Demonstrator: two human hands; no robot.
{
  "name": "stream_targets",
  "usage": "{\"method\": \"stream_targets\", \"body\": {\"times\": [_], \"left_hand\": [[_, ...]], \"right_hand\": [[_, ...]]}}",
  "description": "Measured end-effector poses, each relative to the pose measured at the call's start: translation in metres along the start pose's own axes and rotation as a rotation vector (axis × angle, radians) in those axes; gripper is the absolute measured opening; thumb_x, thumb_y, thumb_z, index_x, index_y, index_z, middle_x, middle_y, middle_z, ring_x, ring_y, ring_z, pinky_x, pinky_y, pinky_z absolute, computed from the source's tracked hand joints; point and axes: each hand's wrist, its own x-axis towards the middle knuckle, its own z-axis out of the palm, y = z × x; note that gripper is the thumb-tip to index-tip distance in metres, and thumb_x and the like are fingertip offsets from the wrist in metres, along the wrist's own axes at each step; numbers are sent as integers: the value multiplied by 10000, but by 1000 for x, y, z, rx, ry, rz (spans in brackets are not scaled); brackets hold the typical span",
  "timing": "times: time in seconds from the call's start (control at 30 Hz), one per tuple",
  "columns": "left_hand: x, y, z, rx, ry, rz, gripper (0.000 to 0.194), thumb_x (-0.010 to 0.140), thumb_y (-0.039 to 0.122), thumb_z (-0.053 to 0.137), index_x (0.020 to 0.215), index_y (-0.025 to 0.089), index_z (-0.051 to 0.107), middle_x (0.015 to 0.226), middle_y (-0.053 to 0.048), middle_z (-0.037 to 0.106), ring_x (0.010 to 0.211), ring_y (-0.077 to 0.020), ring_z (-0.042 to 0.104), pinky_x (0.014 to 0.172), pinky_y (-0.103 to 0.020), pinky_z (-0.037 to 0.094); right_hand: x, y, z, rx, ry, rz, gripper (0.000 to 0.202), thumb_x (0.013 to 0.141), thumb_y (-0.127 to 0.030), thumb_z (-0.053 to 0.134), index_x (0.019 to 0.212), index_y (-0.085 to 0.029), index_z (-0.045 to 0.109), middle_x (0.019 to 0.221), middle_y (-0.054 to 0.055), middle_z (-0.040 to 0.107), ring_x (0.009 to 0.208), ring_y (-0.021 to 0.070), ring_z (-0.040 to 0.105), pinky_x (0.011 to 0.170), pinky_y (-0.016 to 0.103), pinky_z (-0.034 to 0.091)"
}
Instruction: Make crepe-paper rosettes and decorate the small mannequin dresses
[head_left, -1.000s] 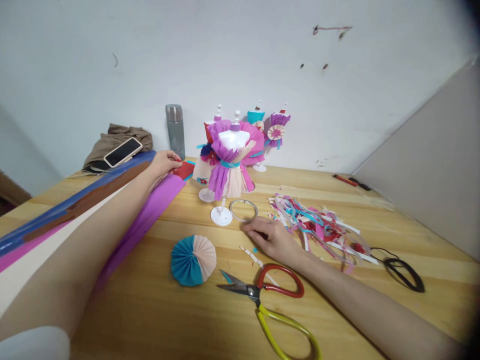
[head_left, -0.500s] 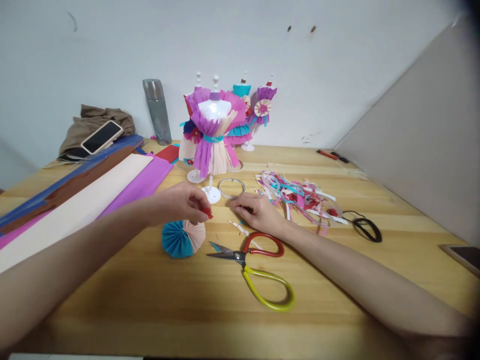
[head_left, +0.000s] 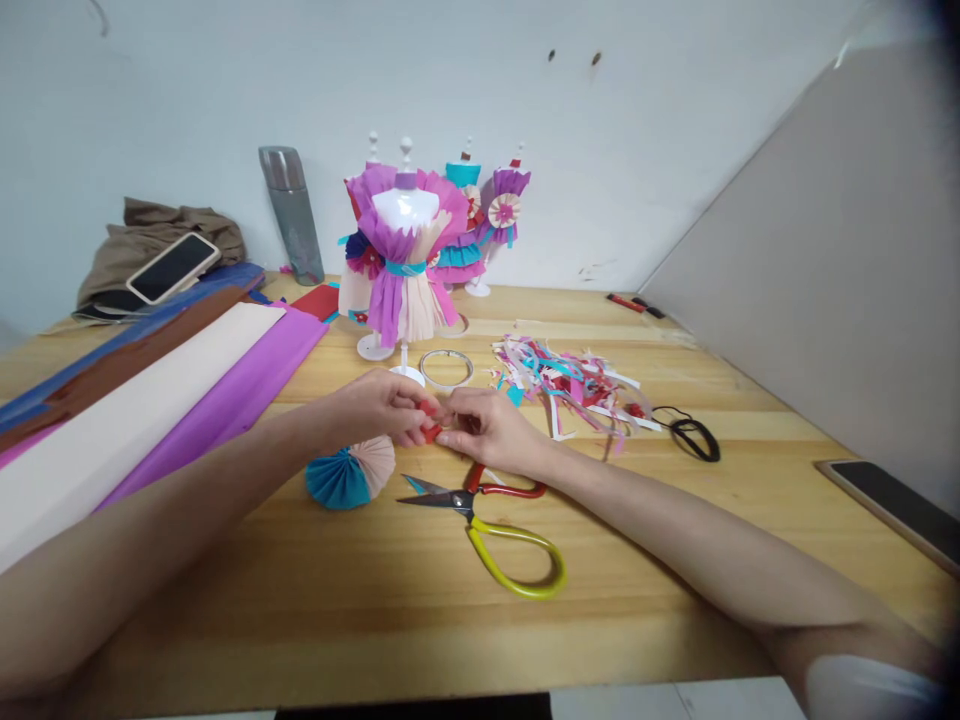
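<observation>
- At the middle of a pale, wood-grained tabletop (head_left: 337,610), our left hand (head_left: 391,408) pinches a small piece of red paper (head_left: 431,432), thumb and fingers closed on it.
- Our right hand (head_left: 489,430) meets it from the other side, fingertips at the edge of the red piece; we cannot tell whether they are clamped on it.
- Below our left hand, partly covered by it, lies a round, pleated teal-and-cream paper fan (head_left: 341,480).
- Nearer to us rest metal scissors with one red and one yellow handle (head_left: 460,502), blades apart.
- Beyond our hands, a thin silver-coloured ring (head_left: 472,371) lies near a white dress form (head_left: 406,208) clothed in purple, pink and cream paper, teal sash at the waist.
- To our right spreads a heap of multicoloured paper shreds (head_left: 577,385); to our left, long purple (head_left: 225,420) and cream sheets.
</observation>
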Motion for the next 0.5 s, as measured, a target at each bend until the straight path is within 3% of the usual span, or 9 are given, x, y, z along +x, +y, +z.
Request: {"method": "stream_targets", "body": {"times": [0.13, 0.3, 0.4, 0.5], "left_hand": [[-3, 1, 2, -124, 60, -63, 335, 723, 202, 685, 1040, 110, 632, 771, -32, 715, 674, -138, 676, 690, -274, 539], [-1, -6, -5, -141, 103, -57, 387, 696, 265, 750, 1030, 109, 631, 829, -64, 731, 677, -154, 683, 665, -291, 540], [1, -7, -6, -48, 112, -74, 354, 699, 272, 728, 1000, 103, 653, 825, -65, 731, 675, -149, 674, 656, -276, 532], [1, -7, -3, 145, 111, -99, 254, 728, 240, 650, 943, 110, 687, 711, -25, 698, 627, -137, 653, 590, -229, 499]], "right_hand": [[0, -5, -1, 161, -56, 134, 140, 801, -235, 622, 690, -148, 624, 587, -19, 561, 508, 79, 449, 501, 209, 331], [-1, 0, -8, 365, -116, 244, 235, 781, -344, 636, 654, -155, 577, 523, -36, 513, 469, 75, 429, 471, 208, 320], [-1, 0, -10, 432, -240, 260, 242, 769, -383, 641, 706, -152, 607, 544, -31, 537, 479, 83, 456, 482, 209, 342], [1, -3, -20, 295, -392, 232, 140, 777, -279, 617, 722, -151, 637, 590, -13, 595, 522, 97, 512, 531, 216, 370]]}}
